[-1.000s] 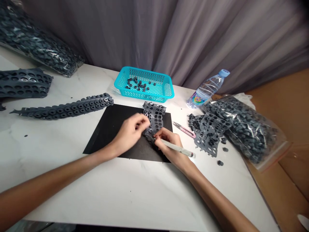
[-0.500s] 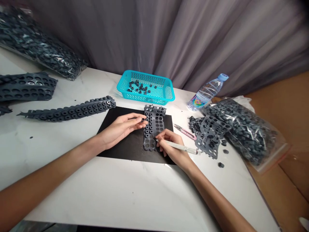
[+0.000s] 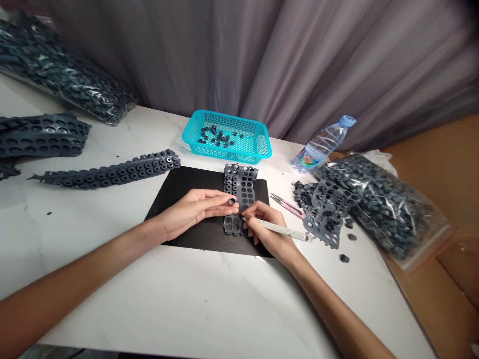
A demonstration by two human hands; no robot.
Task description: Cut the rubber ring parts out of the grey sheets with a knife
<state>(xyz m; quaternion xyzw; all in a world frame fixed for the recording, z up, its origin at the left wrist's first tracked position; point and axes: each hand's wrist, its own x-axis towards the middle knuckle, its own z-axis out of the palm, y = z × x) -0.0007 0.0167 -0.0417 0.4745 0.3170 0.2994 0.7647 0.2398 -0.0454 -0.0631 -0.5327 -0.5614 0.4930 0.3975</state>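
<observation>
Between the fingertips of my left hand [image 3: 204, 209] is a small black rubber ring [image 3: 231, 202], held just over a dark moulded rubber sheet [image 3: 247, 188]. The sheet has rows of round holes, some still carrying ring-shaped parts, and lies on a black mat [image 3: 187, 182]. My right hand [image 3: 267, 224] is closed around a white pen-like tool [image 3: 280, 228], its tip near the sheet's right edge. The tool's exact kind cannot be made out. Pink-handled thread snips [image 3: 288, 205] rest right of the mat.
Behind the mat stands a turquoise basket [image 3: 226, 155] with several small black parts. A water bottle [image 3: 322, 144], a bag of black parts [image 3: 389, 214] and a punched sheet scrap [image 3: 325, 219] are at right. Left lie a rubber strip [image 3: 112, 172], folded sheets [image 3: 48, 134] and a large bag [image 3: 63, 75].
My left hand has moved nearer to me and slightly right over the sheet, and the ring in its fingers now shows clearly. My right hand has stayed nearly in place with the tool.
</observation>
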